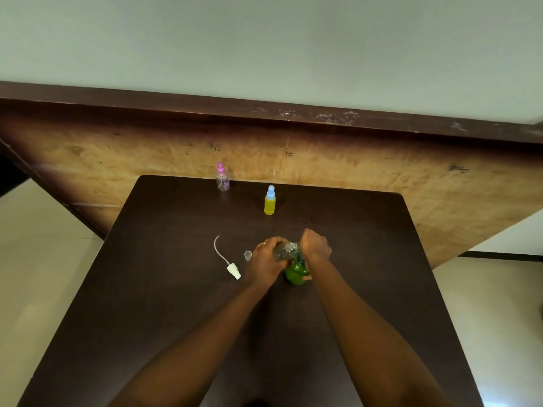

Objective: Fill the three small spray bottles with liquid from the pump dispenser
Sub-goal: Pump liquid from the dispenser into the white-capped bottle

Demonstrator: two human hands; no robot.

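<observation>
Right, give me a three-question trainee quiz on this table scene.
1. True or false: the blue-capped bottle holds yellow liquid.
2. Which lies on the table left of the left hand? A) white spray head B) funnel C) spoon
3. Fill in: the left hand grips a clear bottle at the ____ pump dispenser, whose top the right hand grips.
Key: 1 true; 2 A; 3 green.
</observation>
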